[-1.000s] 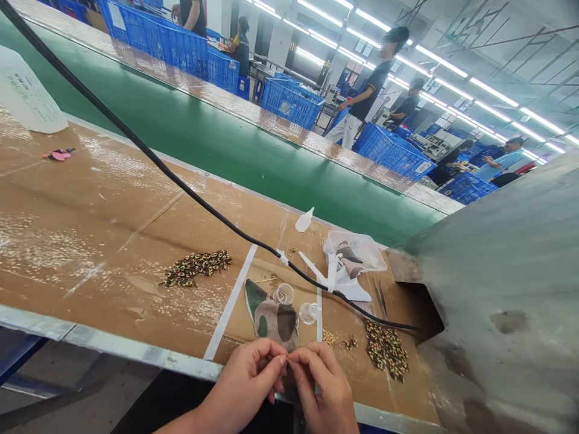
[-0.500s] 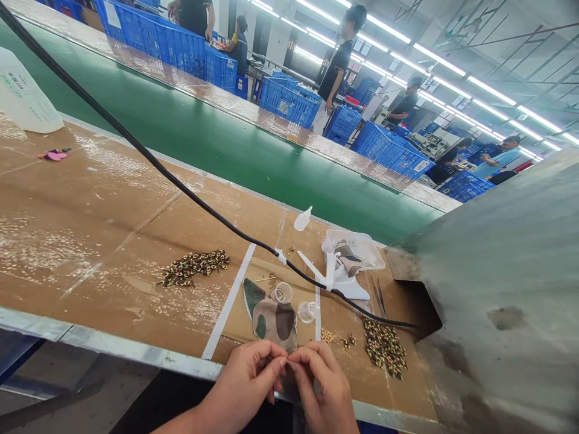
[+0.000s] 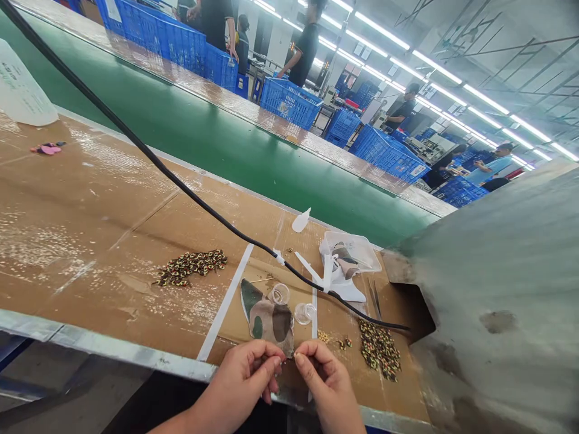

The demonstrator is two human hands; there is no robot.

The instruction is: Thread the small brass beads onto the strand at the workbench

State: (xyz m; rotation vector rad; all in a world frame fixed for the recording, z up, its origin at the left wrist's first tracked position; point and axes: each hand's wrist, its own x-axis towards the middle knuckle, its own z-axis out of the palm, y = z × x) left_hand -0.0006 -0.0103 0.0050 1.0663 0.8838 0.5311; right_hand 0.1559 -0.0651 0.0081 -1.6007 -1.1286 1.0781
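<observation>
Well, the camouflage fabric scrap (image 3: 266, 319) lies on the cardboard-covered bench (image 3: 113, 241), just beyond the left hand (image 3: 237, 377) and the right hand (image 3: 328, 386), each pinched narrow at the fingertips, anything held too small to tell. Two clear cups (image 3: 279, 294) sit beside it; bead piles (image 3: 379, 349) lie nearby.

We view from a single camera worn on the person's head, facing forward and down across the cardboard-covered table (image 3: 90, 199). The left hand (image 3: 239, 380) and right hand (image 3: 330, 386) appear close, at the lower edge; the green conveyor belt (image 3: 226, 163) and blue crates (image 3: 289, 102) lie farther off.
</observation>
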